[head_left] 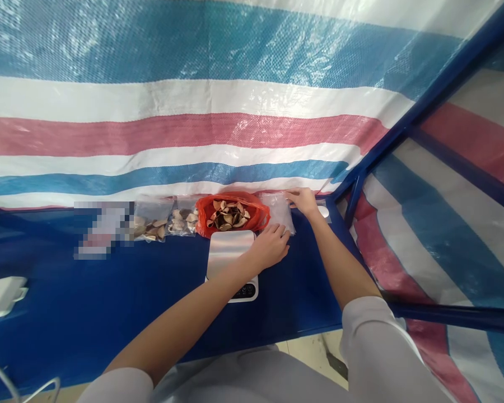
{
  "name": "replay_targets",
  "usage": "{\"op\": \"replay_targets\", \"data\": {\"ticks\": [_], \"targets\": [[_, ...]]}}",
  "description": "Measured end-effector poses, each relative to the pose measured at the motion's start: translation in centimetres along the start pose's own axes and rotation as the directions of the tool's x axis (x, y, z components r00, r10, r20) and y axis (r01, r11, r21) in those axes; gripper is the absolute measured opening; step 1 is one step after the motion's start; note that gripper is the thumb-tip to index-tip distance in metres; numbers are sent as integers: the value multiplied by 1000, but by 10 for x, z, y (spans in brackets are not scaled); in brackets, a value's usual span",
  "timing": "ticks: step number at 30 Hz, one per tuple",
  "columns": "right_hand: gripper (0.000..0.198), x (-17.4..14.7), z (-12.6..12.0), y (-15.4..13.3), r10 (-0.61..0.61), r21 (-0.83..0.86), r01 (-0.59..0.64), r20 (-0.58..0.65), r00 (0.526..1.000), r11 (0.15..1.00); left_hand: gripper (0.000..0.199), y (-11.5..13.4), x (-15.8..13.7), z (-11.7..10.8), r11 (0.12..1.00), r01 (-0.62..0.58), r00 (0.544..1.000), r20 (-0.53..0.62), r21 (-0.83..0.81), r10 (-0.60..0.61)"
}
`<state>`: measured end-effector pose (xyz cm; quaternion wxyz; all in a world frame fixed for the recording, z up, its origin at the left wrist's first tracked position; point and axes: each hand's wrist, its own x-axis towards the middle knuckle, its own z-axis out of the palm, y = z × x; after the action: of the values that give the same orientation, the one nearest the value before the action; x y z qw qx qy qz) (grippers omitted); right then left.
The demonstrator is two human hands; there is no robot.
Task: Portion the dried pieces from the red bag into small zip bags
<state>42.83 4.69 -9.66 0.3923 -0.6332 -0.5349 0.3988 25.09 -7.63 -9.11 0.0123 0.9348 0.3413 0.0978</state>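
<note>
A stack of clear plastic bags (275,208) lies at the back of the blue table. My right hand (304,201) pinches the bags at their upper right edge. Curled over the lower edge of the same bags are the fingers of my left hand (272,246); its fingertips are partly hidden. Just left of the bags stands an open red plastic bag (231,212) full of dried brown-and-cream slices. In front of it sits a kitchen scale (231,254) with a bare metal top, its lower part partly covered by my left forearm.
Two clear bags with dried pieces, a brownish one (151,226) and a paler one (183,223), lie left of the red bag. A small white round item (323,211) is at the right. A white power strip (2,296) lies at left. Blue frame bars (361,179) and striped sheeting enclose the table (151,296).
</note>
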Motion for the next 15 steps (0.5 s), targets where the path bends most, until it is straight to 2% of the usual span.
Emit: {"op": "replay_targets", "data": {"ticks": [4,8,10,12,15], "targets": [[21,0,6,4,-118,-217,118,15,993,969,37,1,-3,9,998,58,998,12,9,-58],[22,-16,2,-3,-267,-510,185,-92,959,840,42,2,-6,16,995,97,995,11,36,-97],[24,-29,1,-8,-351,-591,221,-113,929,776,43,2,-6,19,993,112,994,8,34,-113],[28,-43,3,-9,-440,-633,297,-77,895,715,44,3,-5,22,992,121,993,10,21,-121],[30,-56,12,-2,-496,-657,425,88,864,623,47,4,-6,24,992,126,992,24,-9,-126]]}}
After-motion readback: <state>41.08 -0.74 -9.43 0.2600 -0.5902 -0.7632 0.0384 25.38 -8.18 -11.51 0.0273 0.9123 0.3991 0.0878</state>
